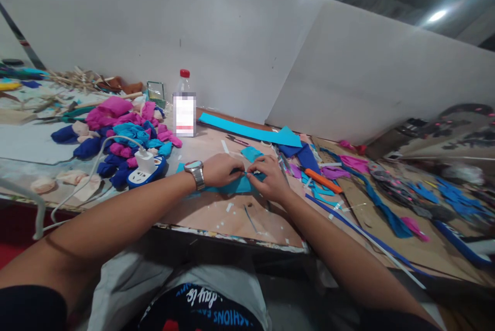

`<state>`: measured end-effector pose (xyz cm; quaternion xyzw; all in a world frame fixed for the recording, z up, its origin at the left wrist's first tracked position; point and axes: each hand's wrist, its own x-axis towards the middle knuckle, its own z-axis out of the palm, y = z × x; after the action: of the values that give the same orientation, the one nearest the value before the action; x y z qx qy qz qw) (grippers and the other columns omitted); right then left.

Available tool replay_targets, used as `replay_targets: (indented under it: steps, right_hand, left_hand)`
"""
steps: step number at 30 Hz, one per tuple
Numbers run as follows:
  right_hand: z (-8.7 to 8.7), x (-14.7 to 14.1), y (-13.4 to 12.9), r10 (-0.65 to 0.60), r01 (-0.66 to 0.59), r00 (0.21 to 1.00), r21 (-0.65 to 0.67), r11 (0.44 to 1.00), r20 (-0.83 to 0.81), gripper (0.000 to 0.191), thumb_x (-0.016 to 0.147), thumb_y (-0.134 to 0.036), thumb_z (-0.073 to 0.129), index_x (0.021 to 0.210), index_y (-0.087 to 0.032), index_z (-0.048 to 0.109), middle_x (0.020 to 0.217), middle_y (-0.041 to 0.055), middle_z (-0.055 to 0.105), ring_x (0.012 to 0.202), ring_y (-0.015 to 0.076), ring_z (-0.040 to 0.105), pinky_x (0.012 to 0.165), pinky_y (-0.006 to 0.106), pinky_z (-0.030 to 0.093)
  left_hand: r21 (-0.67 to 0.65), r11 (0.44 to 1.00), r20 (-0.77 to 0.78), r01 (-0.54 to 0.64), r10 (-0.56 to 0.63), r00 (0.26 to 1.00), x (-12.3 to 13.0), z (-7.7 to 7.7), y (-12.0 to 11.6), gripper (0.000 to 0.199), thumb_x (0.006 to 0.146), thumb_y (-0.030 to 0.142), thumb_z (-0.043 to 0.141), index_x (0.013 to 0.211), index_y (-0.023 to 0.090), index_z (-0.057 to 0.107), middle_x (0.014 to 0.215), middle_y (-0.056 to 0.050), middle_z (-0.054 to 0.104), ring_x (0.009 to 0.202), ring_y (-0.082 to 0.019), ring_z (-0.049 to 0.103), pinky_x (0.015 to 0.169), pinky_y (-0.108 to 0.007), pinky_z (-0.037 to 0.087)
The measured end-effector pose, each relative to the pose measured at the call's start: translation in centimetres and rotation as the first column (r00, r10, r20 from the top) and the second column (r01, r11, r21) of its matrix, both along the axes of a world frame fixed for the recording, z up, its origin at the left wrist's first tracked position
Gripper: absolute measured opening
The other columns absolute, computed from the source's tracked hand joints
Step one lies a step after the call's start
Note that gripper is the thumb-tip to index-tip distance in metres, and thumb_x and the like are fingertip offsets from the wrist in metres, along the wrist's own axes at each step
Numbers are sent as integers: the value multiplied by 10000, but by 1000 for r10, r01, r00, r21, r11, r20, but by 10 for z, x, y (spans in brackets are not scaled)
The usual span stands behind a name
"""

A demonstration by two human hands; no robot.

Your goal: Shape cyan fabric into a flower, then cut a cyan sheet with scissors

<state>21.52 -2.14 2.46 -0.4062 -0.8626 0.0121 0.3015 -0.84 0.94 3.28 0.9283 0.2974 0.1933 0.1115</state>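
Observation:
Over the middle of the table, my left hand [221,170], with a watch [195,172] on its wrist, is closed in a pinch. Close beside it on the right, my right hand [269,179] is pinching too. Fingertips of both hands meet on a small, thin light-blue piece [246,173]; whether it is paper or cloth I cannot tell. Under the hands lies a flat light-blue sheet [234,187], partly hidden by them. Just beyond the fingers is another small light-blue scrap [251,153].
A red-capped bottle [184,86] stands behind, near a long blue strip [243,130]. To the left are bundled pink and blue pieces [133,135] and a power strip [147,172] with its cable. An orange utility knife [323,180] lies among scraps at right.

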Motion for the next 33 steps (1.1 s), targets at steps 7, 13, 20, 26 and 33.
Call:
replay_targets:
  steps: [7, 13, 20, 26, 33]
  right_hand:
    - [0, 2, 1, 16, -16, 1000, 23, 1000, 22, 80, 872, -255, 661, 816, -229, 711, 847, 45, 720, 992, 261, 604, 954, 479, 356]
    - [2, 0, -2, 23, -23, 999, -24, 999, 24, 33, 828, -224, 675, 834, -227, 707, 887, 57, 710, 999, 269, 613, 987, 496, 361]
    - [2, 1, -1, 10, -10, 1000, -14, 1000, 18, 56, 833, -217, 657, 788, -215, 691, 877, 63, 701, 1003, 272, 616, 976, 500, 363]
    - [6, 1, -3, 20, -19, 999, -20, 1000, 39, 64, 864, -263, 666, 886, -226, 713, 882, 50, 734, 976, 260, 627, 985, 488, 363]
    - [0, -1, 0, 87, -87, 996, 7, 996, -3, 57, 888, -272, 694, 868, -247, 740, 844, 27, 769, 840, 217, 689, 1038, 499, 373]
  left_hand:
    - [-64, 998, 2, 10, -10, 1000, 0, 1, 0, 274, 947, 340, 546, 973, 186, 770, 887, -74, 762, 768, -198, 623, 663, -299, 346]
    - [-111, 993, 11, 40, -39, 999, -1, -1, 3, 278, 947, 338, 556, 937, 180, 784, 854, -71, 762, 715, -175, 600, 649, -289, 338]
    - [-184, 981, 29, 69, -65, 997, -2, 0, 4, 276, 930, 336, 554, 896, 150, 755, 793, -64, 727, 663, -160, 555, 618, -286, 316]
    - [-267, 960, 54, 84, -72, 996, -5, -1, 9, 306, 916, 370, 545, 770, 143, 691, 631, -11, 600, 568, -129, 450, 568, -290, 260]
    - [-355, 925, 66, 136, -120, 991, -5, -4, 13, 260, 890, 358, 549, 822, 146, 684, 677, -1, 601, 622, -134, 482, 588, -276, 290]
